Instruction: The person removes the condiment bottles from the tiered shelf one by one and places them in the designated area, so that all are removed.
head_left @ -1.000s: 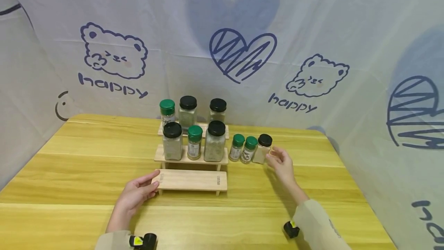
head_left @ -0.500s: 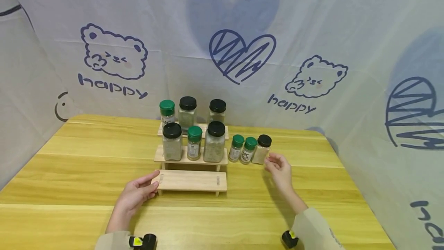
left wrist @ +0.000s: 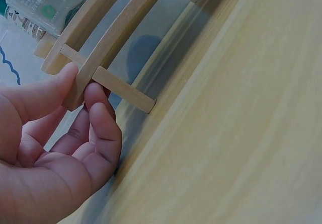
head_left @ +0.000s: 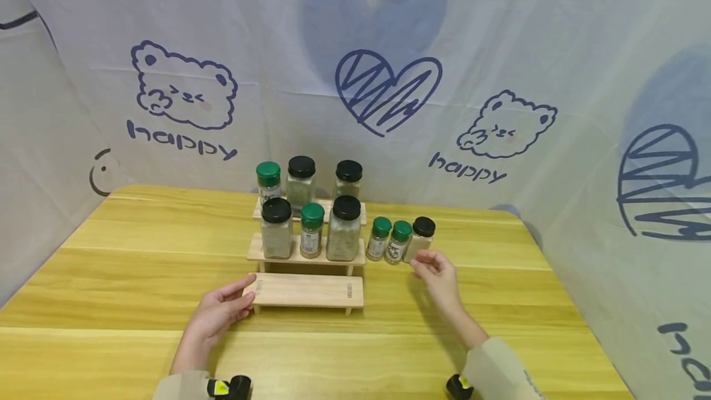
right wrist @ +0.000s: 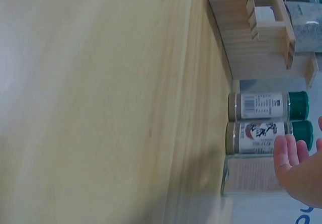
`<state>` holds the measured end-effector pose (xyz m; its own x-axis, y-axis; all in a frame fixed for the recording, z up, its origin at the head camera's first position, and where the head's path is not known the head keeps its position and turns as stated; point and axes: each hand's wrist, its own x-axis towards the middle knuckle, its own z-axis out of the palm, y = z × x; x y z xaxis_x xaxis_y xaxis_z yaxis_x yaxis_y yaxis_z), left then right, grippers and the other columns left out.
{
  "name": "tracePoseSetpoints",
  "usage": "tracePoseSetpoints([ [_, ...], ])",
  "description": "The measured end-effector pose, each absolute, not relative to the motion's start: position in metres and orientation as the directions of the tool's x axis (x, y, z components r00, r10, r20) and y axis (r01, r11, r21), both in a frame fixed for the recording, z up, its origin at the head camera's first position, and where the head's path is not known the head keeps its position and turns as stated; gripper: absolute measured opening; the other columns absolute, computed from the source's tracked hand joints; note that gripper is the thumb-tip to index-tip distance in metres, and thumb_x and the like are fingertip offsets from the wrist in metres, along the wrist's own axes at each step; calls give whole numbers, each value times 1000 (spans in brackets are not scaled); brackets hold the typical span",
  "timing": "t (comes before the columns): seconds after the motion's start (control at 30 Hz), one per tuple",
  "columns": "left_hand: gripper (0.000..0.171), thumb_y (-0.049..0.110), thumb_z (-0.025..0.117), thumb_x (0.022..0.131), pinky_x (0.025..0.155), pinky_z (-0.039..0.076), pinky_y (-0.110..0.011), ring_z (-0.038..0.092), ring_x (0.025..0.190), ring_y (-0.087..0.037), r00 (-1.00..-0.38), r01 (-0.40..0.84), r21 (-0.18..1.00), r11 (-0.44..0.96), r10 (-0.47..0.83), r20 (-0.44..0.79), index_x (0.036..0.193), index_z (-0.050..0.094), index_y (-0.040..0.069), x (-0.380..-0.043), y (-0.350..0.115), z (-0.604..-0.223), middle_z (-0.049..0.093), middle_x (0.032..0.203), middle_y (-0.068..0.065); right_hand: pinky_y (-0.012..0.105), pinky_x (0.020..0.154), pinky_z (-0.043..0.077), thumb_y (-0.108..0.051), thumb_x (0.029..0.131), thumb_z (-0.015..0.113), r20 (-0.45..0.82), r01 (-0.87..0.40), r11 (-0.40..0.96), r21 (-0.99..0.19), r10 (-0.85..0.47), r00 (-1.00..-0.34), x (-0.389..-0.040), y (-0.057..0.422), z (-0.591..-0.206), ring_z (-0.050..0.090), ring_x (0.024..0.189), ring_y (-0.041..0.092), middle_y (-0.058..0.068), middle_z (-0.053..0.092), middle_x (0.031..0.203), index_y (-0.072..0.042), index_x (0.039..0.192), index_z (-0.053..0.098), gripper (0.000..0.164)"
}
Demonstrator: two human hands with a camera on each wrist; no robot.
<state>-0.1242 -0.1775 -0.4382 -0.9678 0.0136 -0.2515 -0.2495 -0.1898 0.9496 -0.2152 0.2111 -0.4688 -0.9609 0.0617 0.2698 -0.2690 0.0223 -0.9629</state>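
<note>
The right wrist view cuts off the right grip (right wrist: 303, 176), which there hides the lid of the end jar (right wrist: 249, 176). Front jars (head_left: 343, 236) partly hide rear jars (head_left: 348, 184); the rack print (head_left: 349, 290) is illegible.

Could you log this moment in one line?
left hand: pinches bottom shelf | right hand: by rightmost black-capped jar, contact unclear | table: two green-capped shakers beside that jar

In the head view, a pale cloth (head_left: 266, 11) hangs behind the yellow wood-grain counter (head_left: 333, 350), printed with a bear (head_left: 184, 88) at ten o'clock, a scribbled heart (head_left: 389, 92) at one, another bear (head_left: 507, 125) at two.
</note>
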Motion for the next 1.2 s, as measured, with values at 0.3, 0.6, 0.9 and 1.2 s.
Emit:
tracePoseSetpoints([
  [0.3,49,1,59,84,65,49,-21,53,72,-8,-963,-266,948,-176,-2,-271,128,37,-6,-123,-176,-436,41,132,-16,28,68,53,-39,70,73,283,-284,-21,-959,27,-959,-220,196,-469,60,78,16,13,58,94,2,100,56,54],
  [0.6,50,1,58,85,66,49,-21,53,74,-7,-964,-264,949,-171,7,-267,129,36,-7,-123,-176,-437,34,136,-19,24,69,51,-4,82,62,228,-229,-5,-974,21,-973,-198,160,-425,57,79,12,19,55,97,11,106,49,31],
  [0.9,51,2,59,85,66,49,-21,53,74,-6,-965,-261,950,-170,13,-262,129,36,-7,-123,-177,-437,28,139,-22,23,67,51,-7,83,63,360,-353,-104,-930,-54,-931,-197,143,-413,58,80,15,18,57,94,10,102,51,28],
  [1.2,51,1,57,85,68,49,-21,52,75,-5,-964,-264,947,-185,27,-264,130,33,-8,-124,-178,-437,24,141,-19,21,73,49,6,82,58,276,-274,-50,-960,-50,-960,-195,120,-389,56,85,12,31,50,105,16,108,46,30],
])
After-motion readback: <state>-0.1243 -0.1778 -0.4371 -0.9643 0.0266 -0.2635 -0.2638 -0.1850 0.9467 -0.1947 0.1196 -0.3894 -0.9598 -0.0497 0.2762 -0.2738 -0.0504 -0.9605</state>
